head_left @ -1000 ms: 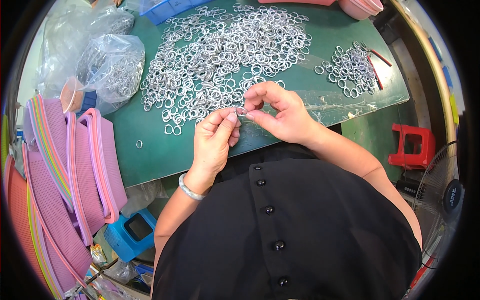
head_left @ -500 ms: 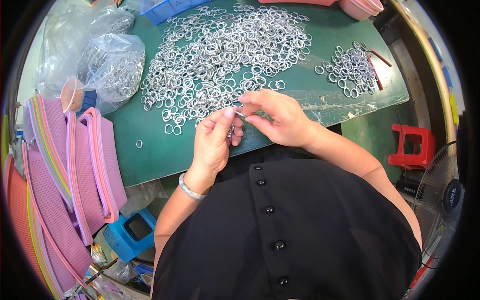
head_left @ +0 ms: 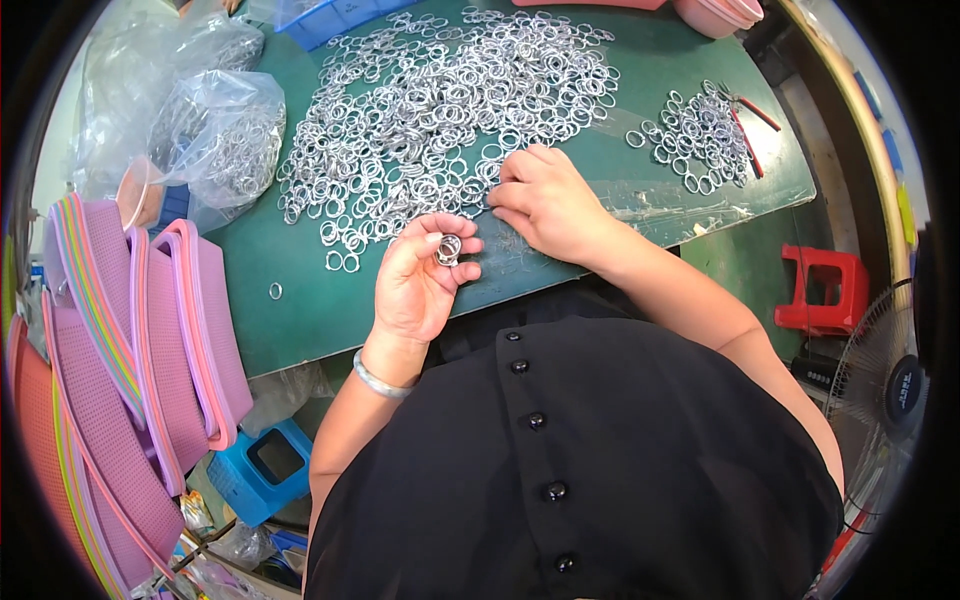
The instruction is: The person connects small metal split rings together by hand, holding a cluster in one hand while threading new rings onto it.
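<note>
My left hand [head_left: 412,285], with a pale bangle [head_left: 380,378] on its wrist, curls its fingers around a few silver metal rings [head_left: 448,250] near the table's front edge. My right hand [head_left: 548,208] rests at the near edge of a wide heap of silver metal rings [head_left: 440,110]. Its fingertips are pressed together close to the tabletop, and whatever they pinch is hidden. One single ring [head_left: 275,291] lies apart on the green table [head_left: 300,325] at the left.
A smaller ring pile [head_left: 702,135] lies at the right beside red-handled pliers [head_left: 748,130]. Clear plastic bags [head_left: 225,135] of rings stand at the left. Stacked pink and purple baskets [head_left: 160,350] border the table. A blue bin [head_left: 350,18] stands at the back.
My hands have come apart. The right one has moved from the left fingertips to the heap's edge, while the left has turned so the rings in it show.
</note>
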`<action>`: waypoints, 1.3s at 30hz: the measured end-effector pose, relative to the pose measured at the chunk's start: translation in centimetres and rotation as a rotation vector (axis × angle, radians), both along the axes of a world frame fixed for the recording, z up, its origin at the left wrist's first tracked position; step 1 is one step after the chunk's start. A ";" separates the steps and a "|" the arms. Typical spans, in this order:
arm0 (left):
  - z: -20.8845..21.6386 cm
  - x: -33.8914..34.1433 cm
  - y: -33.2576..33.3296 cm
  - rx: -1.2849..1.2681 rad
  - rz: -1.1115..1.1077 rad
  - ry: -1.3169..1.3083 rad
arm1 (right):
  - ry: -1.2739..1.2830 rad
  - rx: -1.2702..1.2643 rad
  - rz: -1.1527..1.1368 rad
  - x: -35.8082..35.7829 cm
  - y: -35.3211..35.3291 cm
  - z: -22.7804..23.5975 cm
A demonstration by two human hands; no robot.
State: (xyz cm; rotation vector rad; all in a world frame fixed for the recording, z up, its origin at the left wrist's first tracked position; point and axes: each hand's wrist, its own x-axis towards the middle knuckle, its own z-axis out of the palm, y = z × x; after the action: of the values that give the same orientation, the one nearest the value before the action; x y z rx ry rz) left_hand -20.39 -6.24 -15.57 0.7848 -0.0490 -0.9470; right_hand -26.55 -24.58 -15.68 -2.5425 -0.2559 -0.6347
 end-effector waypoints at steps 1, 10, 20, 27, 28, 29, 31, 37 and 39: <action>0.0 0.0 0.0 0.052 0.017 -0.004 | -0.002 -0.031 -0.011 0.2 0.1 -0.3; 1.0 -0.6 -0.8 0.320 0.001 -0.169 | -0.065 0.163 0.091 0.2 0.5 0.4; 0.6 -1.2 -1.1 0.270 0.055 -0.332 | 0.224 0.917 0.143 -0.9 1.4 1.2; 0.0 -1.1 -0.9 0.355 0.200 -1.032 | 0.267 1.042 0.248 -1.1 1.0 1.3; 0.1 -1.1 -1.0 0.358 0.217 -1.023 | 0.229 0.984 0.263 -1.1 1.0 1.3; 0.1 -1.2 -1.0 0.359 0.216 -1.022 | 0.192 0.925 0.277 -1.1 0.9 1.4; 0.2 -1.2 -1.0 0.369 0.234 -1.065 | 0.208 0.948 0.272 -1.2 0.9 1.4; 0.3 -1.4 -1.0 0.377 0.202 -0.922 | 0.356 1.173 0.263 -1.5 1.2 1.6; 0.8 -1.6 -1.0 0.350 0.179 -0.842 | 0.350 1.181 0.264 -1.5 1.2 1.6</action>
State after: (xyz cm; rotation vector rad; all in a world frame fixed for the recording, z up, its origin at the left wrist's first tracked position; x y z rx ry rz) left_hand -21.99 -7.21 -14.80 1.4477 -0.5471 -0.4039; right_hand -28.02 -23.40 -14.09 -1.3977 -0.0468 -0.1229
